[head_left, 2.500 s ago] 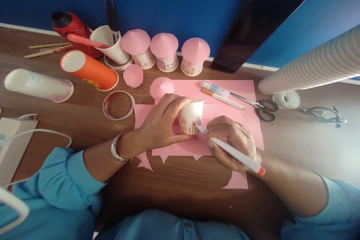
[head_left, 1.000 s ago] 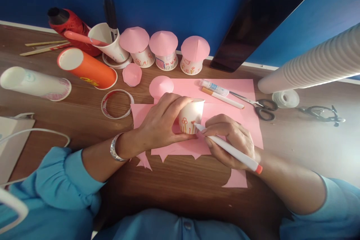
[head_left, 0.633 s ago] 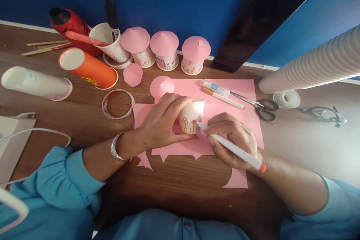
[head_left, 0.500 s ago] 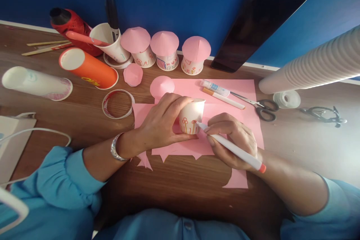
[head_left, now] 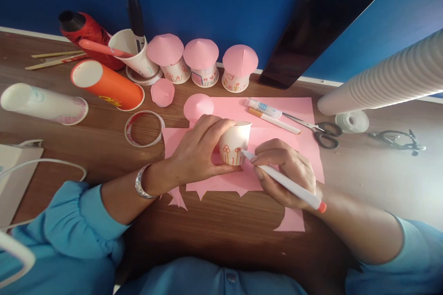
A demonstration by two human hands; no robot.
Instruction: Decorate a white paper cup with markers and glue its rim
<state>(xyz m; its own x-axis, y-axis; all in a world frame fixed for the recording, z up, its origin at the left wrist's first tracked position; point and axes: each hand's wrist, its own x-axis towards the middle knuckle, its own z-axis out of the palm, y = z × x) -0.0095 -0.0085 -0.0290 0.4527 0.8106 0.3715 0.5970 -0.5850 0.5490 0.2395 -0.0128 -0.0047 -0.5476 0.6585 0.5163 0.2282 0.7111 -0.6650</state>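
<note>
Paper cup [head_left: 235, 140], flower-decorated.
Left grip [head_left: 200, 150], half-curled, holds its left side; right grip [head_left: 287, 173] pinches the marker [head_left: 290, 186] at its right; a slipping cup could skew strokes.

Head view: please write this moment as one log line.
left hand: grips paper cup | right hand: holds felt-tip pen, tip at flower drawing

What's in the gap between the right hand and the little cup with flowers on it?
In the head view, the front end of the white marker, pointing from the right hand at the cup, with pink paper showing behind.
</note>
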